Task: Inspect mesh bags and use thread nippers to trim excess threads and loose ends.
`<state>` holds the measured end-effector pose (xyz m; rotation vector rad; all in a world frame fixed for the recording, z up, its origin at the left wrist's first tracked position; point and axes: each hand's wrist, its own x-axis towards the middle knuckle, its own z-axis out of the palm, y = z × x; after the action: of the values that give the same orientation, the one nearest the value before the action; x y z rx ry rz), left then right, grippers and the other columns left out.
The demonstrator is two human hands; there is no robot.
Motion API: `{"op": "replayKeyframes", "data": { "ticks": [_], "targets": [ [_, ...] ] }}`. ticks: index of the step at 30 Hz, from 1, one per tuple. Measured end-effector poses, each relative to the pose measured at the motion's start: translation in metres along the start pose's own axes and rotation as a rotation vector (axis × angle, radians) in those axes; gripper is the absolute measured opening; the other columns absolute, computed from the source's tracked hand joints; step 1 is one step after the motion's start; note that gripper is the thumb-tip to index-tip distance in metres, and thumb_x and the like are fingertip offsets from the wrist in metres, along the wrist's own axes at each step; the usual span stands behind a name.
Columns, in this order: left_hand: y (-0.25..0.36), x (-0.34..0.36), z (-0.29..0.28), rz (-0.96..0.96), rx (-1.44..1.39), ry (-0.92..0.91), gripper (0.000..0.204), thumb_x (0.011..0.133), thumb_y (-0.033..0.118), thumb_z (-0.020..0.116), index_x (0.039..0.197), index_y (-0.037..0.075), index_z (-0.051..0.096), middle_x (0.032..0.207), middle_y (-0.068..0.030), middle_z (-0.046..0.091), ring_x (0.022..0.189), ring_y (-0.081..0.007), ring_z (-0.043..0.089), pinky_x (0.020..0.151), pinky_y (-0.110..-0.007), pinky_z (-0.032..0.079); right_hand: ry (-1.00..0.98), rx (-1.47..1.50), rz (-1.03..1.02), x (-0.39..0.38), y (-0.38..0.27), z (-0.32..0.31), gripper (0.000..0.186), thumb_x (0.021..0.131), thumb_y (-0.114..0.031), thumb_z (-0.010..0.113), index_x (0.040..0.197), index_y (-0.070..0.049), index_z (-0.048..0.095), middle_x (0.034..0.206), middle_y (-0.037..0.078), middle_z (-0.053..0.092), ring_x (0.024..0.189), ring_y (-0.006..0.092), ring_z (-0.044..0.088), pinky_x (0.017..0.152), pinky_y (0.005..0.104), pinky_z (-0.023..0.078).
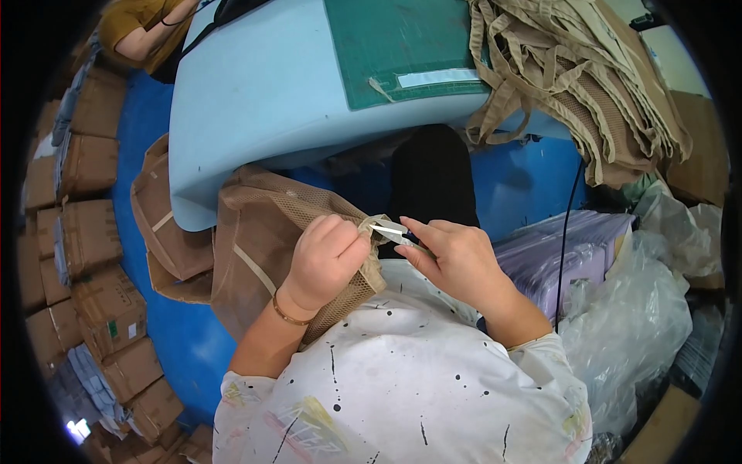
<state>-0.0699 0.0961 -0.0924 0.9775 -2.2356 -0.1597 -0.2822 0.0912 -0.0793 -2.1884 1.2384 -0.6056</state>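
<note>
A brown mesh bag (259,213) with a pale strip on its side hangs over my lap, below the table edge. My left hand (328,255) is closed around its gathered beige edge, in front of my body. Pinched in my right hand (456,259) is a pair of small thread snips (393,231), their light blades pointing left at the bunched fabric beside my left fist. The blade tips meet the fabric's edge; whether they cut into it I cannot tell.
Ahead stands a light blue table (255,85) with a green cutting mat (410,46). Beige mesh bags with straps (572,85) pile up at its right. Cardboard boxes (104,309) line the left; clear plastic wrap (630,309) lies at right. Another person's arm (151,39) shows far left.
</note>
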Motion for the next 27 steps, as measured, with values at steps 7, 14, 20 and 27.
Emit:
{"op": "replayKeyframes", "data": {
  "ticks": [7,14,20,27],
  "targets": [
    [0.0007,-0.0004,-0.0006,0.021,0.015,-0.034,0.013,0.065,0.0,0.066,0.077,0.0,0.061,0.065,-0.0054,0.044,0.059,-0.0216,0.046,0.05,-0.032,0.036,0.016,-0.078,-0.005,-0.0016,-0.0037,-0.001,0.033,0.079,-0.023,0.071,0.105,-0.003,0.066,0.064,0.006,0.058,0.051,0.0215,0.056,0.045,0.0314,0.043],
    [0.0019,0.0004,-0.0003,0.042,0.017,-0.055,0.012,0.066,0.0,0.066,0.077,0.0,0.061,0.065,-0.0053,0.046,0.06,-0.0215,0.047,0.051,-0.032,0.036,-0.001,-0.122,-0.009,-0.0013,-0.0054,-0.0033,0.03,0.079,-0.022,0.07,0.103,-0.004,0.067,0.063,0.005,0.057,0.049,0.0205,0.055,0.043,0.0311,0.043],
    [0.0028,-0.0016,-0.0004,0.036,0.025,-0.066,0.011,0.066,0.0,0.066,0.076,0.0,0.06,0.065,-0.0054,0.046,0.06,-0.0211,0.047,0.051,-0.032,0.036,-0.027,-0.143,-0.005,-0.0028,-0.0064,-0.0029,0.03,0.081,-0.025,0.068,0.103,-0.005,0.066,0.064,0.005,0.058,0.05,0.0202,0.057,0.042,0.0309,0.044],
    [0.0035,-0.0018,0.0002,0.037,0.017,-0.065,0.011,0.066,0.0,0.065,0.075,0.0,0.06,0.065,-0.0056,0.046,0.059,-0.0211,0.047,0.051,-0.032,0.036,-0.038,-0.134,0.018,-0.0036,-0.0095,-0.0038,0.029,0.08,-0.023,0.07,0.102,-0.004,0.067,0.064,0.005,0.058,0.05,0.0211,0.056,0.043,0.0313,0.043]
  ]
}}
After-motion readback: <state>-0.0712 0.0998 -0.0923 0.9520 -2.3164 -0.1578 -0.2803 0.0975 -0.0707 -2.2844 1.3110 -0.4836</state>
